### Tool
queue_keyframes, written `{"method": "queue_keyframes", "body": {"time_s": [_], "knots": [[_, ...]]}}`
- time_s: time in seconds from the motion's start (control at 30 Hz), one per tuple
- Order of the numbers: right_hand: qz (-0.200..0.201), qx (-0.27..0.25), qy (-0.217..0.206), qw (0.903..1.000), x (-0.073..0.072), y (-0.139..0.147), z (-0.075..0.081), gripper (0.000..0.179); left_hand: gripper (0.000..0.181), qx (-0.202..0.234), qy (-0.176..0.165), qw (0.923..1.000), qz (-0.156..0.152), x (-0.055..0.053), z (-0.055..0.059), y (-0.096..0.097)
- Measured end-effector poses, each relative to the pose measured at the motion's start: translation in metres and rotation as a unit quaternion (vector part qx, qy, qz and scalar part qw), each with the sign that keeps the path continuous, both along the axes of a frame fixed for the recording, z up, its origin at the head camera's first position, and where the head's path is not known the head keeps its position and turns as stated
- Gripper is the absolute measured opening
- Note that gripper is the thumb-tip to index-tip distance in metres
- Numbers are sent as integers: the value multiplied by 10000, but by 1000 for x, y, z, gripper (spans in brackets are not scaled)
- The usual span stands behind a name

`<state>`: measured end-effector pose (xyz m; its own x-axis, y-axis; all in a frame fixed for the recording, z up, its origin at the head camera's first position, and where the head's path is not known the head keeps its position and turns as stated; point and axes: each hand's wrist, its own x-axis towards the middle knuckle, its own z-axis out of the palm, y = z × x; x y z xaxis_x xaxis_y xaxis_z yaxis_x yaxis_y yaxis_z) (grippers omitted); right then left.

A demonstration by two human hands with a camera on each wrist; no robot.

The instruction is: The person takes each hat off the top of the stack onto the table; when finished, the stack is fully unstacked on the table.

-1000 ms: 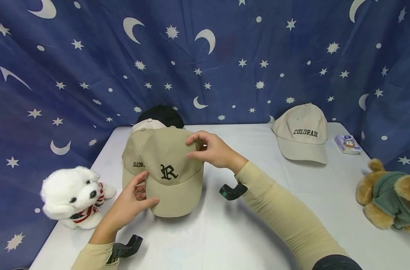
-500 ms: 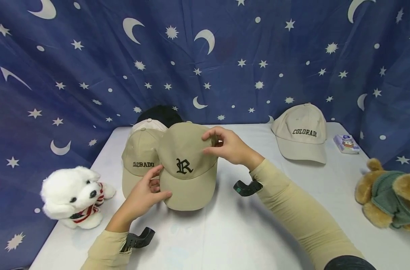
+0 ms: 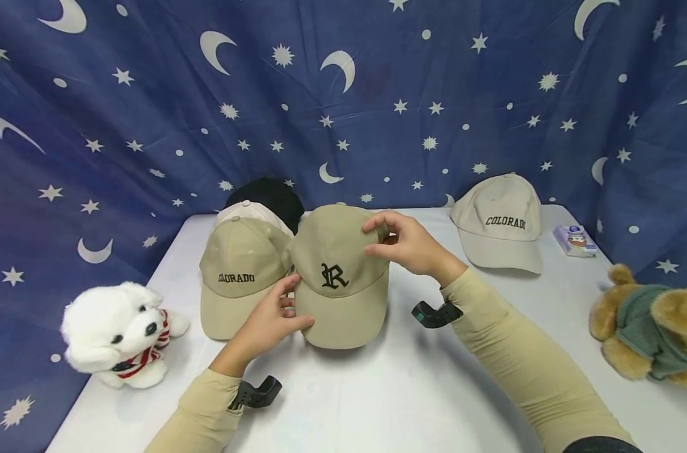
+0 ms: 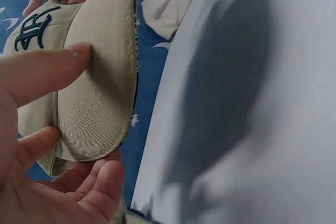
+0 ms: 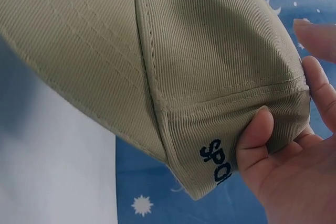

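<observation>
A khaki baseball cap [image 3: 341, 277] with a dark embroidered "R" is held between both hands, its brim toward me. The left hand [image 3: 272, 318] grips the brim's left side, thumb on top and fingers beneath, as the left wrist view shows. On the cap's right side, the right hand [image 3: 408, 244] pinches the crown's edge; in the right wrist view its thumb [image 5: 256, 132] lies near dark lettering on the side. A shadow under the brim in the left wrist view shows it off the table. Just left stands another khaki cap [image 3: 238, 270] reading "COLORADO".
Behind the left cap are a pale cap [image 3: 253, 209] and a black cap [image 3: 275, 196]. A beige "COLORADO" cap [image 3: 502, 220] and a small purple pack [image 3: 574, 241] sit back right. A white plush dog [image 3: 114, 333] and a brown plush toy [image 3: 649, 327] flank the white table [image 3: 343, 396].
Both hands have carried the "R" cap to the right and slightly back, away from the khaki "COLORADO" cap, which is now mostly uncovered.
</observation>
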<state>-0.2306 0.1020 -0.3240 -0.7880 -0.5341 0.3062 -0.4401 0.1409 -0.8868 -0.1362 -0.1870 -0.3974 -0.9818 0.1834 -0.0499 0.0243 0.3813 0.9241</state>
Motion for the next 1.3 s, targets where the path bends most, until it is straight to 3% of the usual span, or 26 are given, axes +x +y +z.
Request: {"method": "queue_keyframes", "body": {"time_s": [0.67, 1.3], "knots": [[-546, 306, 32, 9980, -15, 43, -13, 32, 80, 524, -166, 9984, -96, -29, -22, 49], [-1053, 585, 43, 9927, -26, 78, -15, 27, 78, 449, -116, 9986, -263, -54, -28, 81]]}}
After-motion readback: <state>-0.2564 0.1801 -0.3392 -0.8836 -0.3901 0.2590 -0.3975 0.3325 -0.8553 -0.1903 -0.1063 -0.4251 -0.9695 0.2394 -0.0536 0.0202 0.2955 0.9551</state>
